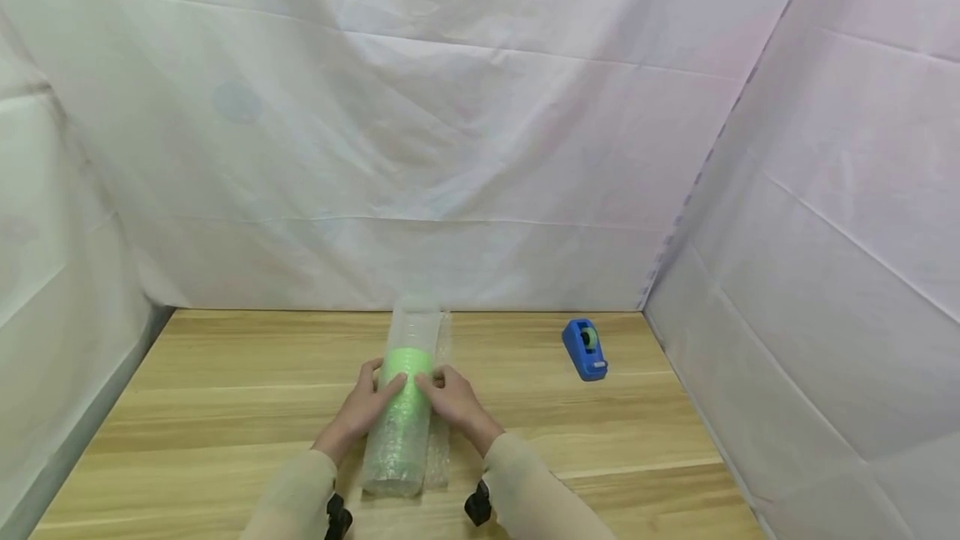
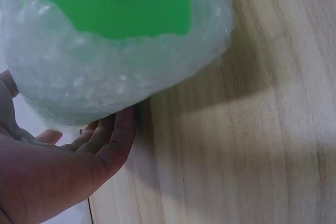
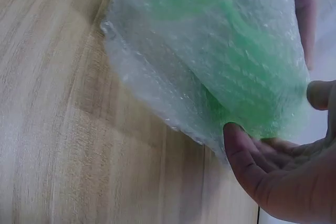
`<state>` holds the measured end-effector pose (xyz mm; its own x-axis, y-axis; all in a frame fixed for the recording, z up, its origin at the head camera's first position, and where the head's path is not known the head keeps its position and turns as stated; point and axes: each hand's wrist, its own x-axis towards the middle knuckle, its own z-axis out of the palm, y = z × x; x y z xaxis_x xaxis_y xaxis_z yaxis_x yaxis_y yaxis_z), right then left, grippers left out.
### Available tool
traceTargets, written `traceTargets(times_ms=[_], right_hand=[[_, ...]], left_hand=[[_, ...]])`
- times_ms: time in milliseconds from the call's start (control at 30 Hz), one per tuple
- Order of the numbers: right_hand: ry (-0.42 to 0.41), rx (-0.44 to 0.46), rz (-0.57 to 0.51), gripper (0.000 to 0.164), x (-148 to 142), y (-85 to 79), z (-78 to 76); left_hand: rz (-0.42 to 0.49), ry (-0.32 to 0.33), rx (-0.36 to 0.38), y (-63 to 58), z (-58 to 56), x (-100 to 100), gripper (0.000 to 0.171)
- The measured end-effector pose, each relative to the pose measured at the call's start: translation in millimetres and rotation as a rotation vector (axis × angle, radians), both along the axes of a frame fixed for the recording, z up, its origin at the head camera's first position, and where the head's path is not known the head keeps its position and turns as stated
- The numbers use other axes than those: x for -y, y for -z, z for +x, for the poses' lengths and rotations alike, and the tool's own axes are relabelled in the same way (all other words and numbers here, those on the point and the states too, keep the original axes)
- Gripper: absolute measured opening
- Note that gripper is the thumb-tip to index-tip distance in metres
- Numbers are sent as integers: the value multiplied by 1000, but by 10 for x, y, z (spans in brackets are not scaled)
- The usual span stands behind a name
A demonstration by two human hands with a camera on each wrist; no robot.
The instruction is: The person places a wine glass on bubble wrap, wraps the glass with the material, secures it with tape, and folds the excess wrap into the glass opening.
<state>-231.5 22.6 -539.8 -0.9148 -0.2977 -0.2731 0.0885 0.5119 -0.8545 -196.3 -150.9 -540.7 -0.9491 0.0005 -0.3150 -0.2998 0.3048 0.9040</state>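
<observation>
A green cylinder [image 1: 409,362] lies lengthwise on the table, rolled in clear bubble wrap [image 1: 395,463]. My left hand [image 1: 363,405] holds its left side, thumb on top and fingers curved down the side. From the right, my right hand [image 1: 455,403] grips the roll, its thumb also on top. In the left wrist view the cylinder's flat green end [image 2: 142,9], with a small round bump, shows inside the wrap. A loose flap of bubble wrap [image 3: 152,82] sticks out along the right side, by my right fingers [image 3: 244,156]. What the green cylinder is, I cannot tell.
A blue tape dispenser [image 1: 584,350] with a roll of tape stands at the back right of the wooden table [image 1: 247,407]. White cloth walls [image 1: 450,148] enclose the table's back and sides.
</observation>
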Motion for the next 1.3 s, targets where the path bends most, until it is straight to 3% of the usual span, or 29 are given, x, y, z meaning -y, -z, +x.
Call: traceTargets(times_ms=[200, 333, 500, 633, 767, 967, 1133, 1300], right_hand=[[-5, -72, 90, 58, 22, -35, -17], [-15, -54, 83, 59, 24, -58, -24], [-16, -39, 60, 49, 7, -59, -26], [-24, -91, 116, 42, 0, -73, -36], [-5, -138, 180, 50, -11, -104, -40], [-2, -66, 198, 70, -47, -61, -41], [-10, -48, 148, 66, -74, -33, -67], [-13, 30, 51, 65, -91, -10, -91]], left_hand=[[52, -12, 18, 6, 2, -7, 63], [69, -10, 31, -2, 3, 2, 56], [57, 3, 19, -15, -2, -6, 64], [60, 5, 32, -29, -11, -27, 72], [33, -6, 30, -49, -10, -71, 80], [45, 7, 7, -21, -19, -150, 79], [54, 21, 14, 7, -33, -149, 73], [55, 27, 20, 18, -46, -148, 76]])
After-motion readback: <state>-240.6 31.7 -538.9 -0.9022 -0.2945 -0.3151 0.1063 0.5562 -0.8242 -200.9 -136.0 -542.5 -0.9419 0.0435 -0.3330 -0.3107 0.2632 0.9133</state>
